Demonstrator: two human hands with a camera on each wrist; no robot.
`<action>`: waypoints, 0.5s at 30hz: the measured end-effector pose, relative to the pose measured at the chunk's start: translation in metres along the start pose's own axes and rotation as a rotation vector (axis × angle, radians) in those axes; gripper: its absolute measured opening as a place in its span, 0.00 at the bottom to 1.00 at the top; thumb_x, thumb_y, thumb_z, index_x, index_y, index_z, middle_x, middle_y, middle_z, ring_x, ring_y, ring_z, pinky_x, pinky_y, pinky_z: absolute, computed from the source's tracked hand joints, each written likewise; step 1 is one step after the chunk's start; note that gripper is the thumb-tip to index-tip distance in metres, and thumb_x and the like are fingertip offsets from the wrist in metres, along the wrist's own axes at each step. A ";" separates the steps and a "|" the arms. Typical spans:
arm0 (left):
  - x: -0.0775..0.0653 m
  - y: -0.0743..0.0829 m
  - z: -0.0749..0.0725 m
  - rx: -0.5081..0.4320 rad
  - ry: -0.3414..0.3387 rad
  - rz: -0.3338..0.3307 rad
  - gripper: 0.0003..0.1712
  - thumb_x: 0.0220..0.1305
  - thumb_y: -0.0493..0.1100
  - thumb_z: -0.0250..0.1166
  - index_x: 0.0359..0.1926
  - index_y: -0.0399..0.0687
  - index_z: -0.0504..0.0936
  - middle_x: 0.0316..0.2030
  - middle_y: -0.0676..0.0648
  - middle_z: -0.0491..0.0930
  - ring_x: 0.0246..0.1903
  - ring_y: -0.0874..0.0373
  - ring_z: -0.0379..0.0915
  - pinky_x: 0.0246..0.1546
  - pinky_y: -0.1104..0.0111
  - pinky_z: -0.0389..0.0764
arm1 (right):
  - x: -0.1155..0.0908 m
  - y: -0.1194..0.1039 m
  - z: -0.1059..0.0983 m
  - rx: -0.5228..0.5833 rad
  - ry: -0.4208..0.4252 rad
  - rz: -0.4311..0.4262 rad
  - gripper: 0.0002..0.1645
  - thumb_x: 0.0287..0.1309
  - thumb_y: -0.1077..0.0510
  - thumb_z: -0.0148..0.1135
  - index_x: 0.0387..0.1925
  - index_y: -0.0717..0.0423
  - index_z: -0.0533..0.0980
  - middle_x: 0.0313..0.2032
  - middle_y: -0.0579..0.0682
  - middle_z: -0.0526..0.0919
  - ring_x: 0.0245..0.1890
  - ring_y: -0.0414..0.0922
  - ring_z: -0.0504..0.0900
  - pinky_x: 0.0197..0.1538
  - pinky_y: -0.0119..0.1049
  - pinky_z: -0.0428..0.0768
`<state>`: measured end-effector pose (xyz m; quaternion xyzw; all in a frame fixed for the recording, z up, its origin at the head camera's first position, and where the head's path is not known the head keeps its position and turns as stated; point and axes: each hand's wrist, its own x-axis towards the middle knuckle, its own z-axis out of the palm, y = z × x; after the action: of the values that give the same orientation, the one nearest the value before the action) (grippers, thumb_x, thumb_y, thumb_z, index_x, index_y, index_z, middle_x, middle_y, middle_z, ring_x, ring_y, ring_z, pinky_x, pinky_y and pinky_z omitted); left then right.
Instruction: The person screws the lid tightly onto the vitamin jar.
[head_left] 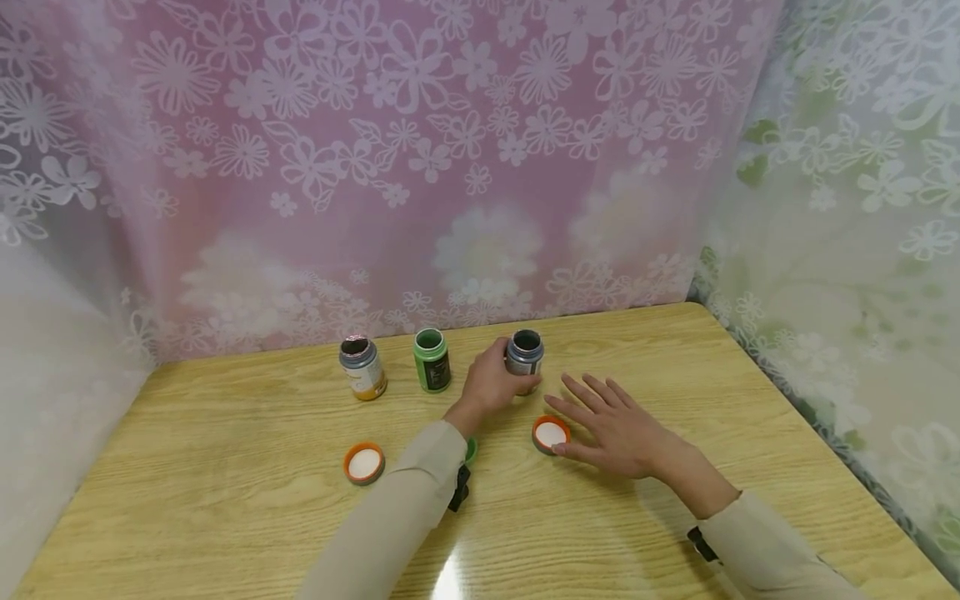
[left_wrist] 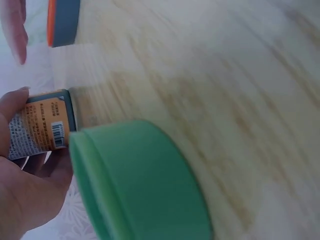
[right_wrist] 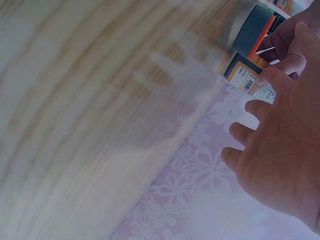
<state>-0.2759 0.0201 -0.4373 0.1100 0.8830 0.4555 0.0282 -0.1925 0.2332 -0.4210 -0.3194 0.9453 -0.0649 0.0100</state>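
Note:
My left hand grips a small uncapped jar with a grey neck, its fingers and thumb around the sides. The jar's orange label with a barcode shows in the left wrist view. My right hand is palm down with its fingers spread, holding nothing. Its thumb is beside a grey screw lid with an orange rim and white inside, lying inner side up; whether they touch I cannot tell. A green lid lies under my left forearm, mostly hidden in the head view.
Left of my left hand stand an open green jar and an open grey-necked jar with a white and orange label. Another orange-rimmed lid lies in front of them. A flowered curtain hangs behind the wooden table.

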 end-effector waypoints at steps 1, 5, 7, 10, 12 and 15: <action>0.000 0.000 0.000 0.006 -0.001 0.000 0.38 0.55 0.50 0.73 0.64 0.47 0.68 0.54 0.47 0.76 0.52 0.51 0.74 0.54 0.56 0.73 | 0.000 0.000 0.000 0.002 -0.006 -0.002 0.40 0.65 0.30 0.44 0.72 0.43 0.59 0.72 0.56 0.52 0.70 0.61 0.50 0.66 0.62 0.47; 0.002 -0.002 -0.001 0.036 -0.009 0.001 0.39 0.54 0.52 0.73 0.64 0.48 0.68 0.54 0.48 0.76 0.52 0.51 0.74 0.54 0.56 0.73 | 0.001 -0.001 0.000 0.002 -0.030 -0.023 0.41 0.64 0.29 0.43 0.72 0.43 0.58 0.72 0.57 0.52 0.69 0.61 0.51 0.66 0.60 0.50; 0.003 -0.003 -0.002 0.052 -0.012 0.006 0.40 0.54 0.52 0.73 0.65 0.48 0.67 0.54 0.49 0.76 0.52 0.52 0.74 0.54 0.57 0.73 | 0.001 -0.003 -0.001 0.003 -0.034 -0.035 0.41 0.64 0.29 0.44 0.72 0.43 0.58 0.71 0.57 0.53 0.69 0.61 0.53 0.66 0.59 0.52; 0.004 -0.004 -0.002 0.067 -0.014 0.012 0.41 0.53 0.53 0.74 0.65 0.49 0.67 0.54 0.49 0.76 0.52 0.52 0.74 0.54 0.57 0.73 | 0.003 -0.006 -0.002 0.002 -0.034 -0.054 0.41 0.64 0.30 0.46 0.72 0.43 0.59 0.71 0.58 0.54 0.68 0.61 0.55 0.66 0.57 0.55; 0.004 -0.004 -0.002 0.074 -0.015 0.012 0.41 0.53 0.54 0.74 0.65 0.49 0.67 0.53 0.49 0.76 0.51 0.52 0.74 0.54 0.57 0.73 | 0.004 -0.007 -0.002 0.008 -0.031 -0.069 0.41 0.64 0.31 0.48 0.72 0.44 0.60 0.71 0.58 0.55 0.68 0.61 0.56 0.66 0.56 0.57; 0.005 -0.005 -0.001 0.079 -0.017 0.012 0.41 0.53 0.55 0.74 0.65 0.50 0.68 0.53 0.50 0.77 0.51 0.52 0.74 0.54 0.57 0.73 | 0.006 -0.009 -0.002 0.007 -0.024 -0.097 0.40 0.64 0.34 0.52 0.71 0.47 0.61 0.70 0.59 0.55 0.67 0.62 0.57 0.65 0.56 0.58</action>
<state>-0.2813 0.0177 -0.4404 0.1199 0.8994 0.4194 0.0287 -0.1919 0.2231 -0.4175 -0.3657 0.9283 -0.0650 0.0192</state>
